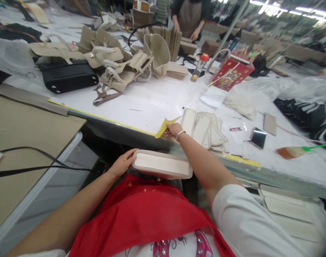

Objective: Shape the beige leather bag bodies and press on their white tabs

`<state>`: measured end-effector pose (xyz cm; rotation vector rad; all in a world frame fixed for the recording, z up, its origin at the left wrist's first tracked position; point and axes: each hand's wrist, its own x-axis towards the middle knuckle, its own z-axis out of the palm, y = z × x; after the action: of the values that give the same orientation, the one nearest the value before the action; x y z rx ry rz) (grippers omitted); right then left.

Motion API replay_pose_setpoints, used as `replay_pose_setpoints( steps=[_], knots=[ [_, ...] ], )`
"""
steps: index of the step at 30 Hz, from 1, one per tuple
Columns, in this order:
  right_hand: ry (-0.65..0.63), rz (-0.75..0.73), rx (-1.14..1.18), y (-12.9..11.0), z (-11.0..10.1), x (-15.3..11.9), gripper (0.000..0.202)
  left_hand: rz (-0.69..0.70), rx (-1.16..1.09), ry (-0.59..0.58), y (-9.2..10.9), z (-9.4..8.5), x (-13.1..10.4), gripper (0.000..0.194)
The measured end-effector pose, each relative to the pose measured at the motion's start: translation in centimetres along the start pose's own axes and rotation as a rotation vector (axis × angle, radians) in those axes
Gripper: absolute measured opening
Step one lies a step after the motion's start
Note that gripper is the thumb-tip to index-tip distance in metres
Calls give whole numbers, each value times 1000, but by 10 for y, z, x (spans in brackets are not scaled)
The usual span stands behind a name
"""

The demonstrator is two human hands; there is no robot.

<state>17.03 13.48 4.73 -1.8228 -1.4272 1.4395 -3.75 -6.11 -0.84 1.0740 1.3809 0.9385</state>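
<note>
A cream bag body rests at my lap, its pale oblong base facing up. My left hand is closed round its left end, with the fingertips on the rim. At the table's front edge my right hand pinches a yellow strip that looks thin and bent. Just right of that hand lies a pile of cream oblong panels with small holes near their ends. My right forearm passes over the right end of the bag body.
Beige bags and a black bag lie at the back left. A red box, a capped bottle, a phone and a brush-like tool are on the right. Across the table stands a person.
</note>
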Motion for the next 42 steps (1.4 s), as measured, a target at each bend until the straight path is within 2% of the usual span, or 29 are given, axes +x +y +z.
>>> replay_pose_setpoints(
  steps=[3,5,7,8,10,11,13,15,17,18,21,24,29,35,38,42],
  knots=[
    [44,-1,-188,-2,-5,-2,37,97,341,20,5,0,-2,61],
    [80,-33,-279,-1,-16,-22,39,84,422,8,3,0,-7,61],
    [97,-100,-350,8,-27,-54,36,44,423,-27,-5,-1,-10,60],
    [76,-164,-388,17,-30,-71,36,44,441,-41,-10,-3,-10,58],
    [-74,-534,-578,44,-36,-104,42,83,530,-120,-19,-8,-6,60],
    [-115,-671,-644,59,-39,-118,49,105,598,-126,-21,-10,-3,63],
    [-156,-810,-765,89,-47,-140,72,200,775,-144,-18,-11,4,72],
    [-179,-814,-867,108,-54,-148,89,352,973,-183,-5,-9,10,83],
    [-195,-758,-950,115,-58,-145,96,488,1147,-262,13,-2,16,89],
    [-207,-732,-982,115,-59,-140,97,514,1212,-302,22,2,20,89],
    [-263,-694,-1025,107,-56,-125,91,498,1291,-393,42,13,28,81],
    [-302,-700,-1014,103,-55,-117,85,465,1254,-445,50,17,32,74],
    [-311,-722,-969,107,-60,-110,84,415,1201,-469,50,14,40,74],
    [-310,-739,-963,109,-57,-111,85,369,1193,-577,55,2,42,84],
    [-297,-731,-983,109,-58,-116,88,351,1236,-552,56,-3,38,83],
    [-354,-759,-1064,105,-70,-121,96,310,1292,-540,54,-1,37,79]
  ],
)
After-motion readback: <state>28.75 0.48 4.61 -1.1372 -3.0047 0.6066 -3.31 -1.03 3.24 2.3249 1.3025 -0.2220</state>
